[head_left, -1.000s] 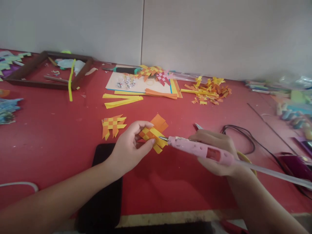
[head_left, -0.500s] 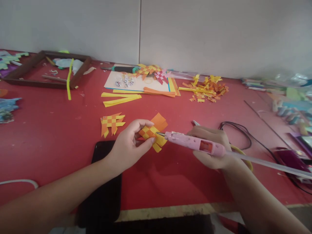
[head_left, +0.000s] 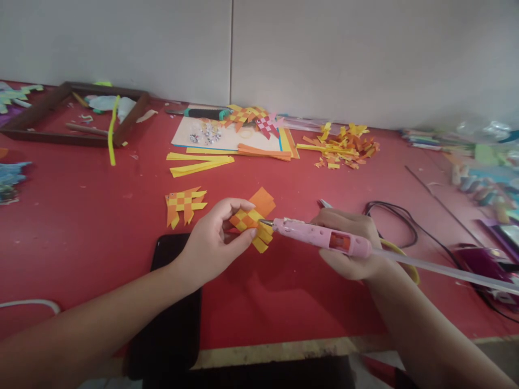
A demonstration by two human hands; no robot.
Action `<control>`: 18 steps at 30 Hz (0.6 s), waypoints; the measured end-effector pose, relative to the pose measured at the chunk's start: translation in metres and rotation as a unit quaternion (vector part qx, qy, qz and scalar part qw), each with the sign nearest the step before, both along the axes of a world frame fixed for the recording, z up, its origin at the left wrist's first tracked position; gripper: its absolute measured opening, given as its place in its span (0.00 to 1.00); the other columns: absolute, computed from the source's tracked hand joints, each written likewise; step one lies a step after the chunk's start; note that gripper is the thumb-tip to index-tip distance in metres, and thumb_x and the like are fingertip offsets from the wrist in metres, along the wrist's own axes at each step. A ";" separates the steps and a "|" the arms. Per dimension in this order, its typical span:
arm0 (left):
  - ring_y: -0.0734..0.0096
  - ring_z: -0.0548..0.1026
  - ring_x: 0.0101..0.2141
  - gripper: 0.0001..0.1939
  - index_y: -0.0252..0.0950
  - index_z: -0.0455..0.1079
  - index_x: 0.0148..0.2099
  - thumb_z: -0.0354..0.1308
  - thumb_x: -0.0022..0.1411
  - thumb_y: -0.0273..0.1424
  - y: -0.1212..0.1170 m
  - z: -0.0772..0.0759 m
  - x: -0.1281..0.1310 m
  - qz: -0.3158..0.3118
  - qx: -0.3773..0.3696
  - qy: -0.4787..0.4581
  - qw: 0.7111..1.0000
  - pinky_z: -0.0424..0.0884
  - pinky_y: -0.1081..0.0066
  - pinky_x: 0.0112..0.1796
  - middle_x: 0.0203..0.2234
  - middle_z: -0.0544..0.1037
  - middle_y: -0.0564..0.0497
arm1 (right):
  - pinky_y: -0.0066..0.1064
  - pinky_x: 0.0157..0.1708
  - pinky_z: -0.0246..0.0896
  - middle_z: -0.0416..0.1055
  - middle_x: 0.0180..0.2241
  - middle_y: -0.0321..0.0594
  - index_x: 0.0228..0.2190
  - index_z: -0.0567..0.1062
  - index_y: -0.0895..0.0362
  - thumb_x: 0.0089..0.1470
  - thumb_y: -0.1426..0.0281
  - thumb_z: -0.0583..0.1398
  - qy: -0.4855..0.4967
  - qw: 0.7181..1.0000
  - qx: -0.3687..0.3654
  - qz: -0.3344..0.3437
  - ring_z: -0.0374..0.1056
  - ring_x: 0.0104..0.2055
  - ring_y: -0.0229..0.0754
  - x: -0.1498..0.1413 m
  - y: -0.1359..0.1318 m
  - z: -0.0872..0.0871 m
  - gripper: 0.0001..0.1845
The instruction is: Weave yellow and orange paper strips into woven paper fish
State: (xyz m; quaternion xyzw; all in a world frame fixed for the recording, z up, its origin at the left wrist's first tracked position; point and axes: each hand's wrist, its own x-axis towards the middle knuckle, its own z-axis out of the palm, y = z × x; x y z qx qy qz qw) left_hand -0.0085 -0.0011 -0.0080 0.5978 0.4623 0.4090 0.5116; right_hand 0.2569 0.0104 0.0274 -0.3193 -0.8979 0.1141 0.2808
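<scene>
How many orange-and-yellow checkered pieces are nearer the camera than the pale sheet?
2: one checkered piece in the left hand, partly covered; one checkered fish on the table, beyond the phone. Others could be hidden from view.

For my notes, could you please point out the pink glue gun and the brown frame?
Pink glue gun (head_left: 316, 235), head view: middle of its body.
Brown frame (head_left: 60, 137), head view: its near bar.

Bare left forearm (head_left: 121, 313) at lower left, bare left hand (head_left: 214, 243) mid-frame, thumbnail (head_left: 253, 233) showing, and over lower right, bare right forearm (head_left: 421, 324), bare right hand (head_left: 354, 224).
</scene>
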 end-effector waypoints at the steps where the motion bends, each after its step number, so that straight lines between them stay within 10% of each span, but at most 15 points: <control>1: 0.68 0.77 0.42 0.15 0.39 0.67 0.50 0.63 0.62 0.34 0.000 0.000 0.000 0.000 0.002 0.000 1.000 0.75 0.72 0.39 0.46 0.75 0.47 | 0.31 0.20 0.52 0.64 0.22 0.33 0.30 0.66 0.52 0.52 0.73 0.54 -0.001 1.000 -0.001 -0.003 0.59 0.21 0.37 0.000 0.000 0.000 0.03; 18: 0.65 0.76 0.45 0.15 0.40 0.69 0.50 0.63 0.62 0.35 0.001 -0.003 0.000 0.007 0.013 0.011 1.000 0.75 0.71 0.39 0.47 0.75 0.47 | 0.30 0.20 0.53 0.65 0.22 0.34 0.28 0.64 0.53 0.49 0.72 0.54 -0.010 0.999 -0.003 -0.045 0.59 0.20 0.36 0.002 -0.002 -0.006 0.02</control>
